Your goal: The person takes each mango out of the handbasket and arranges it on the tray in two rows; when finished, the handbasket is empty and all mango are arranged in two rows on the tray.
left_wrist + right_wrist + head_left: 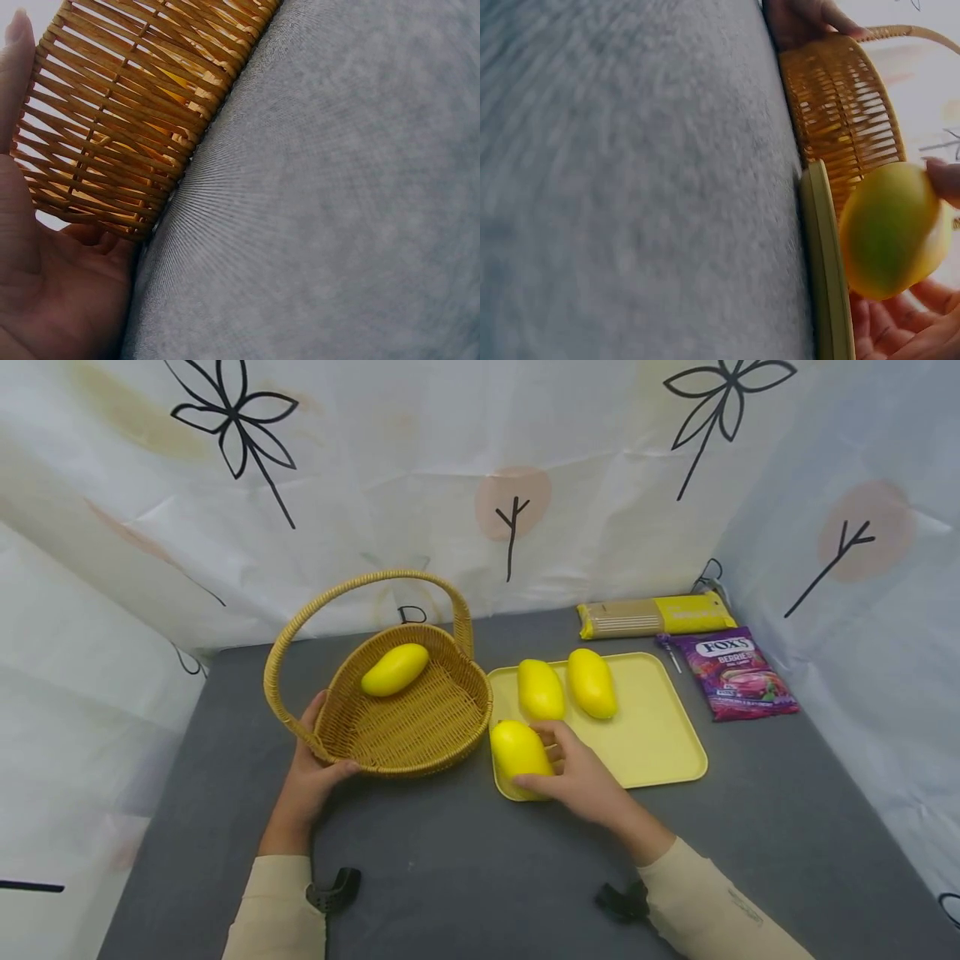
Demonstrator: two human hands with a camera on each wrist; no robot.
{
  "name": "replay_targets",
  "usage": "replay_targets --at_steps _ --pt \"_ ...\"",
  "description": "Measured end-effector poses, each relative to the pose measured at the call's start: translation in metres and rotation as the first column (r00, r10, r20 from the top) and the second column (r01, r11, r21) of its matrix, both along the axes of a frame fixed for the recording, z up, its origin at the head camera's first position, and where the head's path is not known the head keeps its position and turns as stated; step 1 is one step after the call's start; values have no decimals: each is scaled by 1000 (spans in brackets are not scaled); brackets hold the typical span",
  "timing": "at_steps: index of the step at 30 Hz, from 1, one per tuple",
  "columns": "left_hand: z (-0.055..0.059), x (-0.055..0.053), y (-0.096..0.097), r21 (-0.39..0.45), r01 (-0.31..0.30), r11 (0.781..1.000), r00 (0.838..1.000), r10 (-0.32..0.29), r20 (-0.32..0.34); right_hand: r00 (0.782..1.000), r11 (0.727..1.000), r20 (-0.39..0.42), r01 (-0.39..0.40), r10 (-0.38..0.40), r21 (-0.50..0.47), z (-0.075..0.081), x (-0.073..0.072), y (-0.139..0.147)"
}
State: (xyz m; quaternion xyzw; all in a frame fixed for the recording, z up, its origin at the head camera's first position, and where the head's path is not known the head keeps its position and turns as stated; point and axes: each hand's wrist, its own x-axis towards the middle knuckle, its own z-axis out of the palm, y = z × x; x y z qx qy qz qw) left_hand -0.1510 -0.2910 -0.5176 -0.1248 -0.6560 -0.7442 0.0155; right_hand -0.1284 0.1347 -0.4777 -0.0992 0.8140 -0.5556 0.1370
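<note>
My left hand (313, 775) grips the left side of a woven wicker basket (408, 764), thumb along its front rim and fingers round the outer wall. One yellow mango (395, 670) lies inside the basket. With thumb and fingers on either side, my right hand (573, 777) holds another mango (519, 752) over the near left corner of a yellow tray (652, 727). Two more mangoes, a left one (541, 690) and a right one (592, 683), lie toward the tray's far side. In the right wrist view, the held mango (889, 232) shows beside the tray's rim (826, 262).
Behind the tray lies a yellow-and-clear packet of noodle-like sticks (656, 615). A purple Fox's candy bag (738, 675) lies right of the tray. The basket's tall handle (375, 578) arches over it. Patterned white sheeting (600, 527) surrounds the grey table (465, 877).
</note>
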Motion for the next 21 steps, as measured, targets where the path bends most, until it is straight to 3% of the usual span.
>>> replay_targets --at_steps 8,21 --pt "-4 -2 -2 14 5 1000 1000 -5 -15 994 991 41 97 -101 89 0 -2 6" --pt "-2 -1 -1 17 11 1000 1000 -11 -5 995 974 -20 98 -96 205 0 -4 4"
